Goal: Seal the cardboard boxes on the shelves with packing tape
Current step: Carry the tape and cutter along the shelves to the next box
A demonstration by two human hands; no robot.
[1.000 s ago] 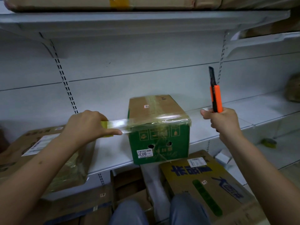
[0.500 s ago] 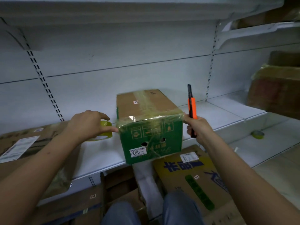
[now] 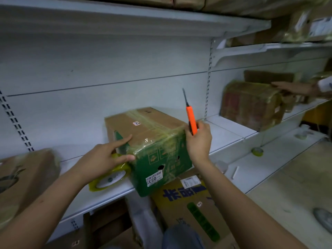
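Kneeling low, the person is showing a knee in blue jeans (image 3: pixel 181 236) at the near edge, with a printed cardboard box (image 3: pixel 194 203) lying just beyond it below the shelf (image 3: pixel 107 193). The left hand (image 3: pixel 100 159) is holding the yellowish tape roll (image 3: pixel 109 177) against the shelf with its lower fingers curled over it, while the forefinger and thumb are stretching out and pressing on the near left corner of the green-and-brown box (image 3: pixel 152 148). That box is sitting on the shelf at the middle, its near corner jutting past the shelf edge, with glossy tape already crossing its top and front. The right hand (image 3: pixel 199 141) is gripping an orange utility knife (image 3: pixel 190 121) upright, blade pointing up, right beside the box's right top edge. To the near left, a tape-wrapped carton (image 3: pixel 23 180) is resting on the same shelf. Farther right, a second tape roll (image 3: pixel 257 151) is lying on a lower shelf. Beyond it, another person's hand (image 3: pixel 294 88) is touching a wrapped brown box (image 3: pixel 251 103) on the far right shelf.
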